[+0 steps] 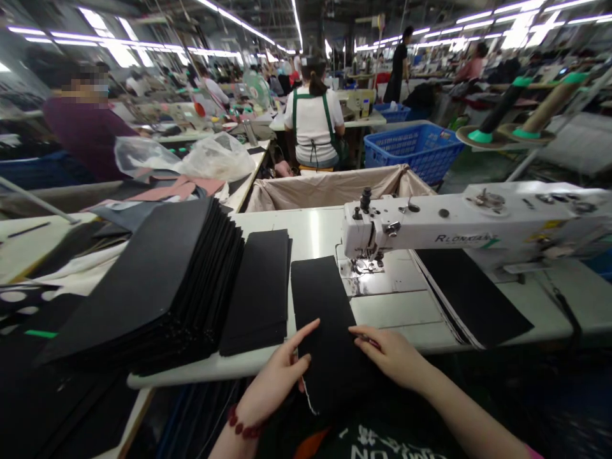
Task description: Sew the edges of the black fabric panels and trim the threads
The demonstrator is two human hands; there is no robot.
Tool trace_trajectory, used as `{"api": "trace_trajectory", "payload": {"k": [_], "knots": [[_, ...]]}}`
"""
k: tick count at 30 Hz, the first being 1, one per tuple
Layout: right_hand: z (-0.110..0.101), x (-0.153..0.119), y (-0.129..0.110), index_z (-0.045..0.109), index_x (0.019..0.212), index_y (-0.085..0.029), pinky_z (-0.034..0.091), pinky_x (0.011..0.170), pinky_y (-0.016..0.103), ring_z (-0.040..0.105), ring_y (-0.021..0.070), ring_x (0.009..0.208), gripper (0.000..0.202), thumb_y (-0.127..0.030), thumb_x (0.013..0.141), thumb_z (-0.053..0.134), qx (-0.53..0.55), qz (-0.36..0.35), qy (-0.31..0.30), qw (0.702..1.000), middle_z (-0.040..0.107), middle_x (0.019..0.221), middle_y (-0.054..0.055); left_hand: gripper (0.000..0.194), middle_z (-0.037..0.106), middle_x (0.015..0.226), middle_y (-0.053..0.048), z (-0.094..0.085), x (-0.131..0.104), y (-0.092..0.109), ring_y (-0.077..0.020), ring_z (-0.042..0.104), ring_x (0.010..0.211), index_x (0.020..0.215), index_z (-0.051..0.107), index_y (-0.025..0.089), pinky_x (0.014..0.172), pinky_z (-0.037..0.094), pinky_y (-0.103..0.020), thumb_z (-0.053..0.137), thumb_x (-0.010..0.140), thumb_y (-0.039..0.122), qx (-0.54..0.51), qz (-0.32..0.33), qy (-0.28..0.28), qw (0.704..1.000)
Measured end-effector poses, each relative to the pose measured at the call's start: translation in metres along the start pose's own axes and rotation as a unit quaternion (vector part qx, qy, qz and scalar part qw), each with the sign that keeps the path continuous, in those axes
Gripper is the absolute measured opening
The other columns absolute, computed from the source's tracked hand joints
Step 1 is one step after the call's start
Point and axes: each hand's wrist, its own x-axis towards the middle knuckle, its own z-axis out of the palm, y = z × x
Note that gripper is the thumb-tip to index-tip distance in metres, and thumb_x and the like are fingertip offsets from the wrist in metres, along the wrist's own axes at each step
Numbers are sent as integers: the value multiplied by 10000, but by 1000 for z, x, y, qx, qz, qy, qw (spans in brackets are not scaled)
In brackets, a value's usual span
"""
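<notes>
A long black fabric piece lies on the white table, its near end hanging over the front edge. My left hand pinches the piece's left edge near the table front, index finger stretched out. My right hand rests on its right edge, fingers flat and apart. The piece's far end lies just left of the needle of a white sewing machine.
A tall slanted stack of black pieces and a lower stack lie to the left. More black fabric lies under the machine arm. A cloth-lined bin stands behind the table. Other people work at benches beyond, beside a blue basket.
</notes>
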Motion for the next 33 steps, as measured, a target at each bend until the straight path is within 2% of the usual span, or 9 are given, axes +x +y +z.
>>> {"api": "trace_trajectory", "payload": {"k": [4, 8, 12, 17, 20, 25, 30, 31, 33], "knots": [[-15, 9, 13, 569, 1069, -240, 400, 661, 280, 644, 207, 768, 387, -516, 985, 311, -64, 74, 66, 993, 693, 823, 19, 635, 434, 661, 71, 3, -22, -9, -109, 497, 570, 1491, 266, 329, 602, 464, -238, 497, 900, 311, 44, -3, 72, 996], [-25, 29, 16, 564, 893, -216, 322, 595, 280, 627, 204, 723, 440, -476, 1010, 228, -172, 104, 57, 978, 676, 767, 41, 636, 432, 701, 61, 10, -26, -7, -113, 467, 586, 1492, 264, 335, 622, 454, -243, 489, 899, 298, 59, 5, 88, 994], [-29, 48, 8, 596, 786, -209, 301, 587, 290, 626, 216, 728, 467, -515, 983, 304, -195, 86, 32, 976, 685, 775, 64, 644, 452, 737, 49, 10, -26, -4, -115, 446, 595, 1494, 266, 321, 626, 447, -247, 500, 894, 304, 56, 11, 84, 995], [-26, 64, 1, 630, 827, -210, 304, 588, 289, 620, 204, 700, 434, -512, 970, 352, -205, 57, 24, 977, 686, 771, 58, 658, 441, 672, 68, 6, -28, -4, -116, 490, 581, 1502, 220, 344, 629, 444, -249, 495, 905, 318, 43, 6, 67, 997], [-23, 68, 4, 616, 870, -220, 290, 584, 283, 617, 196, 714, 415, -505, 980, 334, -204, 35, 36, 978, 682, 778, 38, 661, 442, 652, 72, 4, -28, -5, -112, 515, 576, 1504, 222, 330, 632, 448, -249, 506, 907, 318, 28, 5, 61, 998], [-20, 68, 9, 582, 839, -230, 264, 588, 278, 592, 175, 691, 322, -496, 951, 439, -198, -18, 53, 979, 651, 739, 0, 668, 476, 680, 62, 1, -24, -5, -100, 521, 569, 1503, 233, 317, 599, 461, -233, 534, 908, 299, -55, 14, 34, 998], [-20, 67, 15, 574, 771, -228, 258, 580, 276, 575, 161, 670, 310, -455, 950, 463, -180, -48, 60, 981, 629, 703, -13, 700, 634, 924, 3, -1, -22, 4, -98, 556, 584, 1500, 235, 331, 573, 505, -233, 573, 890, 274, -127, 9, -2, 992], [-20, 66, 16, 574, 777, -228, 268, 582, 272, 573, 158, 669, 305, -454, 951, 464, -174, -52, 62, 981, 626, 702, -16, 698, 645, 1014, -13, -2, -23, 6, -120, 604, 658, 1492, 265, 331, 627, 532, -251, 588, 877, 262, -139, 10, -1, 990], [-21, 64, 17, 575, 822, -229, 301, 590, 264, 571, 153, 672, 294, -461, 955, 453, -162, -53, 66, 983, 620, 715, -22, 674, 608, 1220, -27, -5, -28, 11, -193, 644, 951, 1455, 362, 322, 835, 538, -297, 621, 841, 219, -172, 22, 9, 985]]}}
